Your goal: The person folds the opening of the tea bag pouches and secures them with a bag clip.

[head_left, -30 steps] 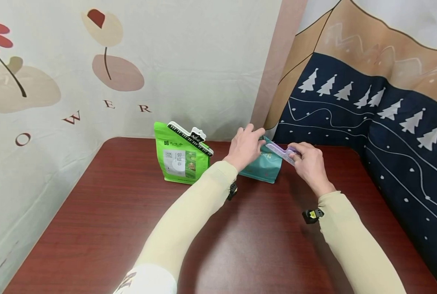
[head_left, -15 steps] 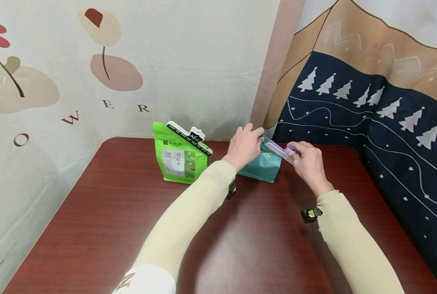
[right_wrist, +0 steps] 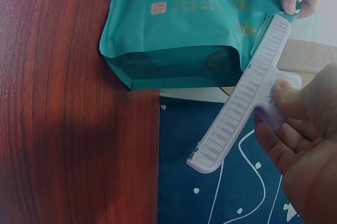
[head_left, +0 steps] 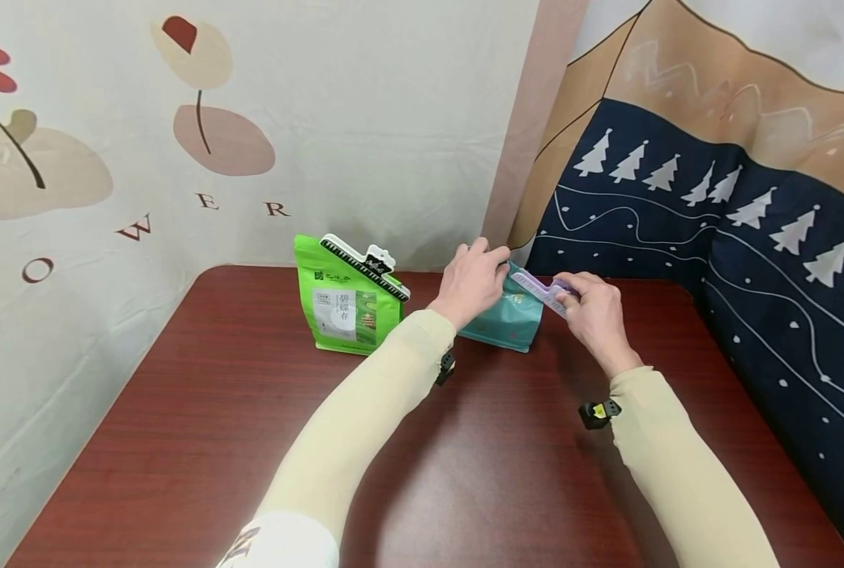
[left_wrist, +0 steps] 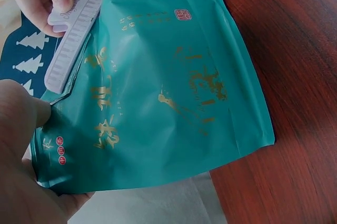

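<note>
A teal foil bag [head_left: 510, 319] with gold lettering stands on the table. My left hand [head_left: 470, 282] pinches its upper edge, with the thumb in front and fingers behind in the left wrist view. My right hand [head_left: 595, 315] holds a lilac bag clip [right_wrist: 247, 95] by its handle, between thumb and fingers. The clip's long bar lies slanted along the bag's top edge, one end near my left fingertips and the other jutting past the bag's side. Whether the clip's bars bite on the bag, I cannot tell.
Left of my left hand stands a bright green tea bag [head_left: 344, 308], with a black and white clip [head_left: 368, 267] across its slanted top. Printed cloths hang behind and right of the brown table [head_left: 252, 442].
Both hands, the lilac clip and the teal bag stay practically where they were. The head view shifts very slightly.
</note>
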Available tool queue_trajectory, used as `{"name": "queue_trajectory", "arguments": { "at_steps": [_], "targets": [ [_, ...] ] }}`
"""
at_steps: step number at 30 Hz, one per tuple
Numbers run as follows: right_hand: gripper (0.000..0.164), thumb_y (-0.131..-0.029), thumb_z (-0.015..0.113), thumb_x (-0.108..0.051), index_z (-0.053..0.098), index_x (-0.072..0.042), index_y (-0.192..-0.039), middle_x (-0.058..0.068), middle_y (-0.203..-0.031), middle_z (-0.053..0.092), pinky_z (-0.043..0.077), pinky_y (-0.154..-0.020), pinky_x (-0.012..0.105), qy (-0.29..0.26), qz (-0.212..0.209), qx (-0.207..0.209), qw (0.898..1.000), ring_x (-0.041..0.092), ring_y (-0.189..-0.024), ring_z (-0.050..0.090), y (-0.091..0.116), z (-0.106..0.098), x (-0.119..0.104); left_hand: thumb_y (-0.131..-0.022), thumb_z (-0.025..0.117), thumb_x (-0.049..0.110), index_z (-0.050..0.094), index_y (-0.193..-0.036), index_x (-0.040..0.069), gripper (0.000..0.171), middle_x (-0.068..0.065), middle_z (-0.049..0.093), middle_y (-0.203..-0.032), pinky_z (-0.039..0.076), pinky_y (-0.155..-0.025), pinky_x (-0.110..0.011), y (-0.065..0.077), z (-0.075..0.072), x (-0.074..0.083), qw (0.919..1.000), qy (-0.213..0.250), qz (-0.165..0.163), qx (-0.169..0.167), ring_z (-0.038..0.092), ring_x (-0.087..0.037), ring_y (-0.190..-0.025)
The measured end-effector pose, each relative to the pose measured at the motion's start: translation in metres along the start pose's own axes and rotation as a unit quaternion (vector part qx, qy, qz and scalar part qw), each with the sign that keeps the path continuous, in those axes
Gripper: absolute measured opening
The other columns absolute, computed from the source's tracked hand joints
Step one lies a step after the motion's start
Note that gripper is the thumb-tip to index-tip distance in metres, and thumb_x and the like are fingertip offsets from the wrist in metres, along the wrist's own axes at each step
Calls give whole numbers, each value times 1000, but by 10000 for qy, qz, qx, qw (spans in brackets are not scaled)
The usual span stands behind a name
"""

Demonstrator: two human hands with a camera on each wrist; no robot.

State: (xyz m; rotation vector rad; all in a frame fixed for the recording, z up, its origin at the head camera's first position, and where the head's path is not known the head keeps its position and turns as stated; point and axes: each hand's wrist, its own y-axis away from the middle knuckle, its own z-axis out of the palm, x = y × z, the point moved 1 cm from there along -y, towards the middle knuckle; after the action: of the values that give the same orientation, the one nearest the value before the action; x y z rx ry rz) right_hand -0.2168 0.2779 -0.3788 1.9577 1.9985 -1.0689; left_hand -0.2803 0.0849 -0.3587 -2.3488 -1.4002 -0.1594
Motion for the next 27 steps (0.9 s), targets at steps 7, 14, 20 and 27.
{"name": "queue_trajectory", "arguments": {
  "at_steps": [7, 14, 20, 27],
  "targets": [
    [23, -96, 69, 0, 74, 2, -118, 24, -118, 69, 54, -89, 55, -2, -163, 111, 9998, 43, -101, 61, -4, 4, -3, -110, 50, 31, 67, -125, 26, 24, -3, 56, -108, 45, -72, -29, 1, 1, 0, 10000, -90, -7, -6, 45, -22, -90],
    [22, -95, 68, 2, 74, 3, -117, 25, -115, 70, 54, -88, 55, -124, -169, 238, 9995, 43, -100, 62, -5, 6, -5, -110, 50, 32, 67, -126, 26, 24, -3, 55, -107, 45, -71, -29, 1, 0, 1, 9999, -126, 10, 44, 45, -22, -89],
    [21, -95, 69, 3, 75, 4, -115, 25, -113, 71, 55, -87, 55, -200, -200, 320, 9991, 42, -98, 64, -5, 7, -4, -109, 51, 32, 67, -130, 27, 27, -2, 55, -108, 46, -72, -29, 0, 0, 0, 10000, -84, -38, -20, 46, -21, -90],
    [20, -95, 68, 3, 75, 4, -114, 24, -112, 71, 56, -85, 54, -300, -150, 355, 9988, 41, -95, 64, -6, 7, -4, -110, 49, 32, 68, -131, 27, 28, -2, 57, -109, 45, -75, -30, -1, 1, -1, 10000, -48, -37, 9, 46, -21, -91]
  ]
}}
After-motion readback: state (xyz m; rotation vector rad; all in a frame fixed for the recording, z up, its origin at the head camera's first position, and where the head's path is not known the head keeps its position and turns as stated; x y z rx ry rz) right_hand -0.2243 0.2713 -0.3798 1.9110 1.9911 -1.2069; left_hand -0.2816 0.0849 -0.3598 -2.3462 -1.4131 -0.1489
